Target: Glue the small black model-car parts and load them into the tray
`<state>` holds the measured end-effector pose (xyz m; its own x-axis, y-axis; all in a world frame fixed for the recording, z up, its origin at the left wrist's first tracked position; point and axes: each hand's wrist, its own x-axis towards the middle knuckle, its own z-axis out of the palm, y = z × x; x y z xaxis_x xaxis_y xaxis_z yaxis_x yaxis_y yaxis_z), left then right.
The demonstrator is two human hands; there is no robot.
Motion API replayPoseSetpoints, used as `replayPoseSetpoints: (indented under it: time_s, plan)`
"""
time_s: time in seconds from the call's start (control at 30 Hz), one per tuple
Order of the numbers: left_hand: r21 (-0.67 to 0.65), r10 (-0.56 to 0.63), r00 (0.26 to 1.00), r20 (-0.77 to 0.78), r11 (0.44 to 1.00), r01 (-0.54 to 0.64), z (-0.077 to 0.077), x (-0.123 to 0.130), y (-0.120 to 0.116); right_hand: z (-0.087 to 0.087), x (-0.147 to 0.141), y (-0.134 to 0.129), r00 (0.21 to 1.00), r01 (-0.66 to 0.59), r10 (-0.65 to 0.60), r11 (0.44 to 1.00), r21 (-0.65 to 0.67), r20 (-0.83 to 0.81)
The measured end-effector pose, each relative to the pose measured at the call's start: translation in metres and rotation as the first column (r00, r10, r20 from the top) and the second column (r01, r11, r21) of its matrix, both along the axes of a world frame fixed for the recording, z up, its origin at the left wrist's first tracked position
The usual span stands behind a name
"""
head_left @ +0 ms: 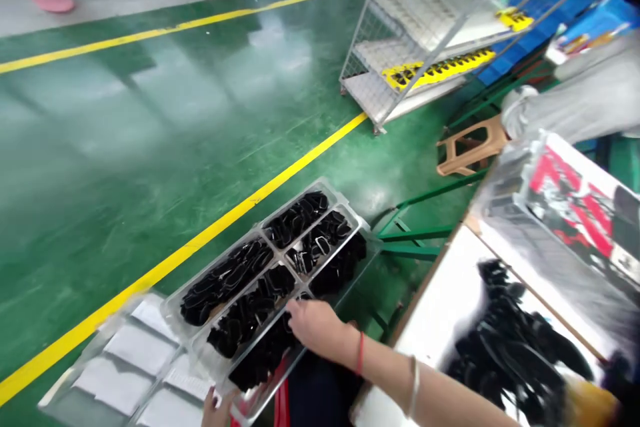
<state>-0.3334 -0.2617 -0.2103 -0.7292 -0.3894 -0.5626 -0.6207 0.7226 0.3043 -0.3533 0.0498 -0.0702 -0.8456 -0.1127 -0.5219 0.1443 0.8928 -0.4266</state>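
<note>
A clear plastic tray (253, 230) with several compartments full of small black parts (227, 277) is in the lower middle, tilted in view. My right hand (317, 328) is closed at the tray's near side, its fingers bent over a wall between two compartments; the fingertips are partly hidden. At the tray's lower left corner, my left hand (219, 408) is only partly in view. Its fingers are bent together, with a small dark spot between them that I cannot make out. A second clear tray (143, 407) with white paper slips (143, 343) lies beside the first.
A white worktable (435, 300) at right bears a blurred heap of black parts (515, 340) and a plastic-wrapped box (575, 200). Behind stand a tan stool (467, 147) and a wire rack (425, 47) with yellow holders (440, 68). A person's grey sleeve (585, 90) is at far right.
</note>
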Motion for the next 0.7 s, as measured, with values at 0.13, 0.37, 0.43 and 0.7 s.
replayPoseSetpoints:
  time_s: [0.13,0.37,0.43,0.7]
  plan:
    - [0.029,-0.007,0.997,0.077,1.000,0.005,0.035,-0.001,0.012,0.075,0.070,0.002,0.991,0.069,-0.089,0.979,-0.192,-0.097]
    - [0.403,-0.232,0.938,-0.258,0.857,0.322,0.140,0.008,0.155,0.143,0.211,0.057,0.815,0.517,-0.576,0.770,-0.374,-0.059]
    - [0.512,-0.366,0.879,-0.306,0.714,0.476,0.176,0.034,0.209,0.150,0.249,0.084,0.671,0.695,-0.738,0.661,-0.284,-0.076]
    - [0.536,-0.777,0.552,-0.303,0.340,0.772,0.244,0.166,0.310,0.118,0.311,0.166,0.578,0.791,-0.680,0.603,0.104,-0.452]
